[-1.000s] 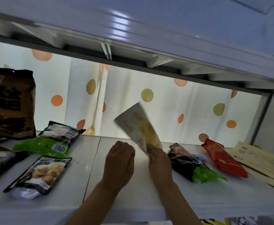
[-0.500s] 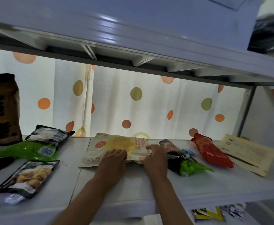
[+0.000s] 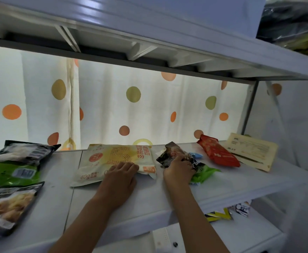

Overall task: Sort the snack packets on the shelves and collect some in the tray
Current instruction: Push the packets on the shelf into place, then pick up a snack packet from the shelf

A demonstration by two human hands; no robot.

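A cream and yellow packet [image 3: 116,159] lies flat on the white shelf [image 3: 231,183]. My left hand [image 3: 119,178] rests palm down on its near edge. To its right lies a black and green packet [image 3: 202,172], and my right hand [image 3: 178,170] grips it at its middle. A red packet [image 3: 217,152] and a beige flat packet [image 3: 251,150] lie further right. No tray is in view.
At the left of the shelf lie a green and black packet [image 3: 16,165] and a black packet with a yellow picture [image 3: 8,207]. The upper shelf [image 3: 149,33] hangs low overhead. A dotted curtain [image 3: 131,106] closes the back. More packets [image 3: 220,214] show on the shelf below.
The cream packet, held upright a second ago, now lies flat under my left hand. My right hand has moved off it to the right and closed on the black and green packet.
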